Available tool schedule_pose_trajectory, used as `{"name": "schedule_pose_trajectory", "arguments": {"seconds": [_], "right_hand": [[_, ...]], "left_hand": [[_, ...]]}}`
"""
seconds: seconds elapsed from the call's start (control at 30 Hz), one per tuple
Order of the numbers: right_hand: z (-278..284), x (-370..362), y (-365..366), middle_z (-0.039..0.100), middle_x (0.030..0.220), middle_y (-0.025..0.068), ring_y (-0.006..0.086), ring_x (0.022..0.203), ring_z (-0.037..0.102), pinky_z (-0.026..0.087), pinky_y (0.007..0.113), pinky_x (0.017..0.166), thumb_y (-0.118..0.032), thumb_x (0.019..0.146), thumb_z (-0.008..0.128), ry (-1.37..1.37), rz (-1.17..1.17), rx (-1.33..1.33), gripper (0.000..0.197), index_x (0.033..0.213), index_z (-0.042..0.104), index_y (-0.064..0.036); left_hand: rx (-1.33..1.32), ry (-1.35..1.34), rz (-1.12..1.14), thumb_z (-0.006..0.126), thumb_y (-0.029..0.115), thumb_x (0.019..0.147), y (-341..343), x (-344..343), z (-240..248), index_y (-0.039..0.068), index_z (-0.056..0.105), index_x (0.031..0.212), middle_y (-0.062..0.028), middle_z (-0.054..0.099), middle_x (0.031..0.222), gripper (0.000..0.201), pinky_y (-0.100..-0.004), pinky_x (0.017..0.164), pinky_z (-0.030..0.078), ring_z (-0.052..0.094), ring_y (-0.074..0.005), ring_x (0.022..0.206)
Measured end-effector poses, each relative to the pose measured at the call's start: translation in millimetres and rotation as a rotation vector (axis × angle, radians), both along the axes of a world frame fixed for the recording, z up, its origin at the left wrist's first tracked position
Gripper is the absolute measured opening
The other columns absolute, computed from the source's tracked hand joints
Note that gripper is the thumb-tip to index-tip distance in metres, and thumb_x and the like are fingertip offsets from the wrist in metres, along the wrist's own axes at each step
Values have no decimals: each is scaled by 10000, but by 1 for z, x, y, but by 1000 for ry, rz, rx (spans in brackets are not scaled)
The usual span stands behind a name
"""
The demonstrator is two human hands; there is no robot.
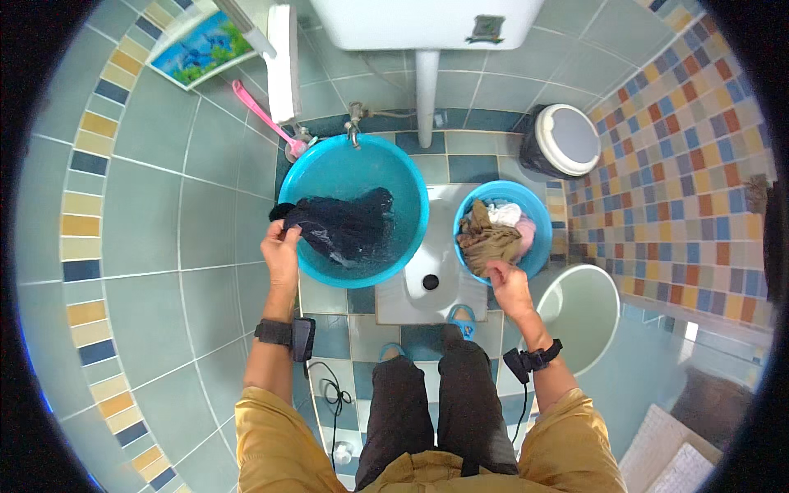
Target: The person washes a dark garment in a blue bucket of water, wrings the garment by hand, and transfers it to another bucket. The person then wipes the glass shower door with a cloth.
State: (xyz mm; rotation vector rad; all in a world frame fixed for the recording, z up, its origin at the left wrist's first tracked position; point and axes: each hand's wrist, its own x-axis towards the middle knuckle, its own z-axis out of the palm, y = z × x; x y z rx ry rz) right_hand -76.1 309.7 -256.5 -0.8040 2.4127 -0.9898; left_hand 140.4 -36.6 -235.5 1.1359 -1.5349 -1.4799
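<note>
A dark, wet garment [349, 222] lies in shallow water in the large blue basin [415, 172], partly bunched over its left rim. There my left hand [281, 253] pinches the garment's edge between thumb and fingers. Over at the right, a smaller blue basin [542, 218] holds an olive-brown garment [486, 242], a white cloth [504, 214] and a pink cloth [525, 234]. My right hand [509, 289] is at this basin's near rim, its fingers closed against the olive-brown garment's edge. What lies under the piled clothes is hidden.
A tap [353, 131] stands over the large basin's far rim. Between the basins is a white squat toilet [419, 283] with a dark drain hole. A pale bucket [596, 304] is beside my right forearm. A lidded bin [567, 141] and a pink brush [259, 107] are farther off.
</note>
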Motion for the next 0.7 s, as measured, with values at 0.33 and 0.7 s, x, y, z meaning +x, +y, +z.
{"name": "schedule_pose_trajectory", "arguments": {"seconds": [0.33, 0.7], "right_hand": [[160, -24, 47, 610, 804, 172, 317, 717, 597, 481, 363, 640, -50, 741, 539, 21, -36, 87, 168, 894, 606, -54], [177, -18, 24, 599, 869, 180, 343, 802, 572, 459, 398, 719, -43, 728, 498, 57, 116, 80, 219, 926, 590, -34]], "left_hand": [[-283, 109, 95, 537, -27, 746, 1, -3, 237, -22, 569, 862, -16, 573, 810, 120, -210, 711, 409, 505, -77, 741], [-480, 185, 202, 513, -8, 800, -12, -4, 350, -51, 546, 964, -70, 585, 884, 173, -225, 744, 431, 545, -127, 786]]}}
